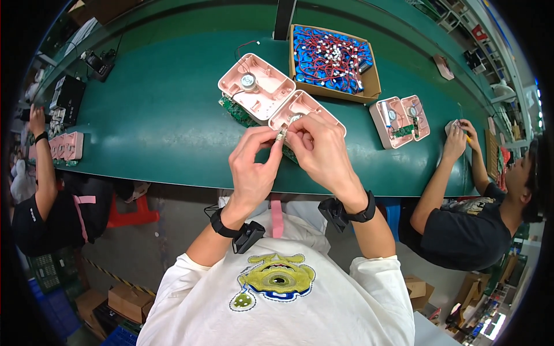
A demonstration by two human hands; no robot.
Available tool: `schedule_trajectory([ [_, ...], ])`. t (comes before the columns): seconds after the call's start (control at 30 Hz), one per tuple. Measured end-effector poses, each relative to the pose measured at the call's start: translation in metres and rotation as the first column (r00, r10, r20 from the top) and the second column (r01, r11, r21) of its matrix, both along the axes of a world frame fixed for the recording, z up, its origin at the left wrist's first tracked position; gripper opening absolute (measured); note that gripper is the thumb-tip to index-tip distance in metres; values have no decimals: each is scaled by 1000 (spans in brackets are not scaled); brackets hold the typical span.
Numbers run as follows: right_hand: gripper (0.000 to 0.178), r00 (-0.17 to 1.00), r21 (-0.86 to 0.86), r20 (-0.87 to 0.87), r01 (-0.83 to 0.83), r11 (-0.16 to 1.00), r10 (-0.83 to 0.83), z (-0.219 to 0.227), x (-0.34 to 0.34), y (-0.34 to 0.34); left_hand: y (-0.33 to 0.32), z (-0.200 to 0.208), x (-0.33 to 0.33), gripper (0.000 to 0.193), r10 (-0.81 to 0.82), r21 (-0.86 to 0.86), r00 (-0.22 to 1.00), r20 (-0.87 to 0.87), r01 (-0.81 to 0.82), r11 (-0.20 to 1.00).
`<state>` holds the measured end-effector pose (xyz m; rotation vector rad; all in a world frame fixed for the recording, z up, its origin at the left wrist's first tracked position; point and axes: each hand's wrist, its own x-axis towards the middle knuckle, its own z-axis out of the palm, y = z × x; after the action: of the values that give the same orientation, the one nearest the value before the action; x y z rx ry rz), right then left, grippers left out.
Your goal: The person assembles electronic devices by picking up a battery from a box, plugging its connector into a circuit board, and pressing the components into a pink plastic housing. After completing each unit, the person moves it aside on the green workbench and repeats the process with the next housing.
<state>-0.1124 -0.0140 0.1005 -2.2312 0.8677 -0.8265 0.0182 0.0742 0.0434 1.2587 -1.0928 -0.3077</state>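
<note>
My left hand point(254, 164) pinches a small pale piece point(280, 135), possibly a connector, between thumb and fingertips. Closed close beside it, my right hand point(320, 153) has its fingertips at the same piece; exactly what they grip is hidden. Just beyond the hands lies a pink plastic shell half point(310, 106), partly covered by my right hand. Against it rests a larger pink shell half point(266, 81) with a round speaker point(248, 82) and thin wires inside. A green circuit board point(236, 112) sticks out at its left; another is partly hidden under my hands.
A cardboard box point(374, 86) of blue wrapped cells with red and black leads stands behind. To the right lies another open pink case point(381, 124) with a board. Co-workers sit at both sides of the green table point(156, 127). Pink parts point(72, 145) lie at left.
</note>
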Motion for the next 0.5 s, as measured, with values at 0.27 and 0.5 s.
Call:
schedule_trajectory([
  [0.27, 11, 999, -149, -37, -2, 989, -4, -1, -1, -3, -1, -5, 8, 17, -26, -9, 1000, 9, 26, 1000],
  [0.5, 21, 900, -250, -302, 244, 937, -315, 46, -58, -100, -1, -5, 5, 15, -51, 90, 969, -241, 75, 993],
])
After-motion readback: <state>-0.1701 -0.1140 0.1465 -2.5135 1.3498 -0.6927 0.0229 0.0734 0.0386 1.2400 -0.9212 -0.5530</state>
